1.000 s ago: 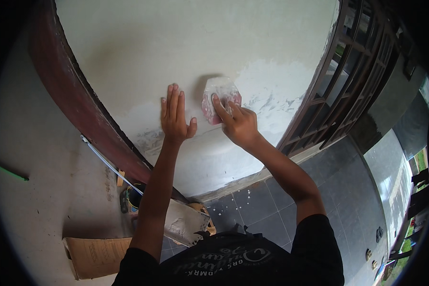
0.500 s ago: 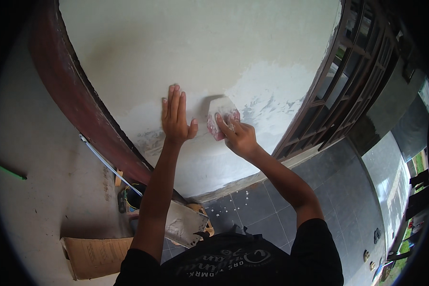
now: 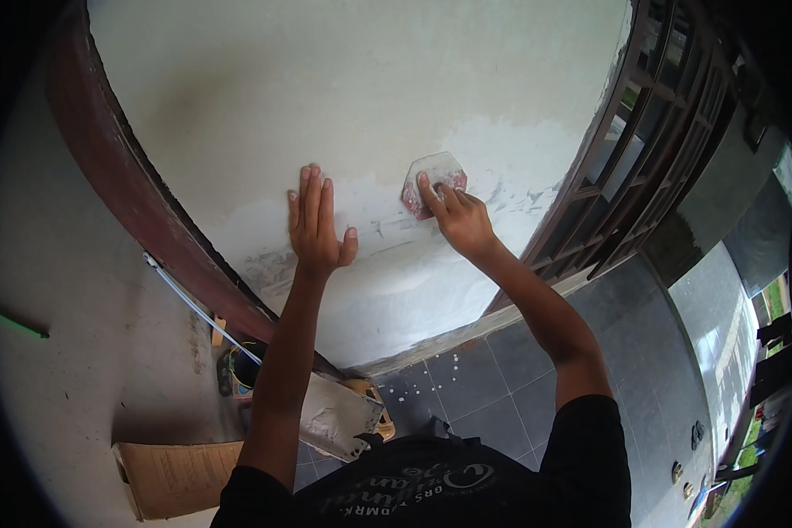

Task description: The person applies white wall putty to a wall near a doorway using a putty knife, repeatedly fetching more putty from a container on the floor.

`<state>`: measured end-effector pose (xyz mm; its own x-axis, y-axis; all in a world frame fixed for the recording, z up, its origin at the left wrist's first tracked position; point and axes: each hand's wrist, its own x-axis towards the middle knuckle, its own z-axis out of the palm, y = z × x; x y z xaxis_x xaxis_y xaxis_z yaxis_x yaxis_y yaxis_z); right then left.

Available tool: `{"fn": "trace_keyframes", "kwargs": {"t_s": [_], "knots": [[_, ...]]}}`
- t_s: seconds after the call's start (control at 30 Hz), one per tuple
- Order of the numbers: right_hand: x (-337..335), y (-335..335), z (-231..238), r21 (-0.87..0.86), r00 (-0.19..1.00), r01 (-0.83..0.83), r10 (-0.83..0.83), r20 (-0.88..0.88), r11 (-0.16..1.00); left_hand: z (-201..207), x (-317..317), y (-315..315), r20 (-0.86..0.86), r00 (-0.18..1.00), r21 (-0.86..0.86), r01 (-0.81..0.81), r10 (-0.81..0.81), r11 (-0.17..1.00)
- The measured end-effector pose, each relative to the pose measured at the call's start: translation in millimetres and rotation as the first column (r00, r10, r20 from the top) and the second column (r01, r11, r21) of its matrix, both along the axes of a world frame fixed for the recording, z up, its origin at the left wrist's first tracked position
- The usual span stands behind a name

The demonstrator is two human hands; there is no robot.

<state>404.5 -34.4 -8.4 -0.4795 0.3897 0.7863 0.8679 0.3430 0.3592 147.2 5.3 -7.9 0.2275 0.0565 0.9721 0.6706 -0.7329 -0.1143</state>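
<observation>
Before me stands a pale wall (image 3: 343,88) with wet white putty smeared across its lower part and grey streaks showing through. My left hand (image 3: 319,231) lies flat on it, fingers stretched upward and thumb out, holding nothing. To its right, my right hand (image 3: 459,222) grips a putty scraper (image 3: 438,169), a flat plate with cut corners, whitish at the top and reddish with putty smears lower down. The scraper rests against the wall at the upper edge of the streaked band. My fingers press on its face; part of it is hidden under them.
A dark wooden window frame (image 3: 620,150) borders the wall at right, a dark red door frame (image 3: 114,141) at left. Below are grey floor tiles (image 3: 493,387) with white drips, a putty-smeared board (image 3: 334,414), a cardboard box (image 3: 176,475) and a pale blue hose (image 3: 189,299).
My right hand has moved the scraper up and to the right along the wall, smoothing over some grey streaks. My left hand has shifted slightly left, still flat on the wall.
</observation>
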Motion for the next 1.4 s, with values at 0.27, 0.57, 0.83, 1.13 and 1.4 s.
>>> {"fn": "trace_keyframes", "kwargs": {"t_s": [0.27,0.57,0.83,1.13,1.4], "knots": [[-21,-32,-20,-0.125,0.944,-0.113,0.068,-0.323,0.986,-1,1,1,-0.014,1.000,-0.003,-0.014,0.014,1.000],[-22,10,30,0.103,0.953,-0.076,0.103,-0.284,0.992,-1,2,0,-0.015,1.000,-0.006,-0.015,0.015,1.000],[-30,-45,-23,-0.146,0.954,-0.123,0.077,-0.289,0.982,-1,2,1,-0.022,1.000,-0.004,-0.019,0.019,1.000],[-41,-13,18,-0.007,0.991,-0.025,0.024,-0.131,1.000,-1,2,1,-0.022,1.000,-0.013,-0.023,0.022,1.000],[-47,-46,-8,-0.063,0.967,-0.135,0.117,-0.226,0.989,-1,-1,1,-0.034,0.999,-0.008,-0.032,0.031,0.999]]}}
